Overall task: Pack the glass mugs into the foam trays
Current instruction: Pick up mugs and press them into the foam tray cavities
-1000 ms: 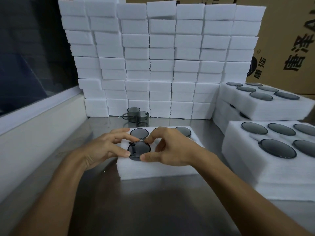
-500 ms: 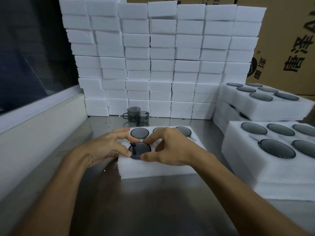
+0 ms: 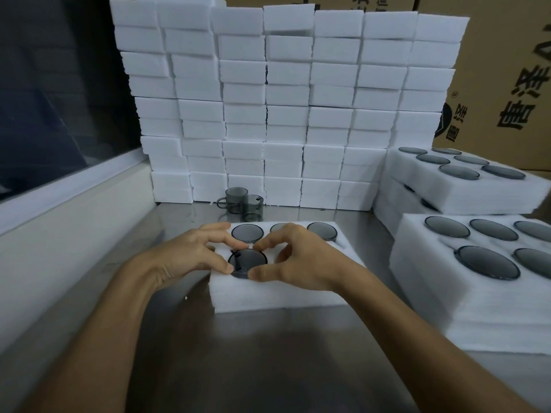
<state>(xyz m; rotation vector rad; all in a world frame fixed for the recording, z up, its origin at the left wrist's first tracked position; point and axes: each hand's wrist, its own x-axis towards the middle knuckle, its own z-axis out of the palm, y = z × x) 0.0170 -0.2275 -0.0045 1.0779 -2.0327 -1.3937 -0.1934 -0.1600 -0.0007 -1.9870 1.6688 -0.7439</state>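
Observation:
A white foam tray [image 3: 286, 296] lies on the steel table in front of me. A smoky grey glass mug [image 3: 247, 262] sits in its near left hole, bottom up. My left hand [image 3: 190, 254] and my right hand [image 3: 301, 260] pinch the mug from both sides with thumb and forefinger. Three more mugs fill the tray's back row, one of them [image 3: 247, 232] just behind my fingers. Two loose grey mugs [image 3: 243, 202] stand on the table behind the tray.
A high wall of white foam blocks [image 3: 286, 108] rises at the back. Filled foam trays are stacked at the right [image 3: 465, 296] and back right [image 3: 459, 189]. Cardboard boxes [image 3: 507, 70] stand behind them. A white ledge [image 3: 74, 234] runs along the left.
The mug has sunk a little deeper into its hole. Both hands stay on it with hardly any shift.

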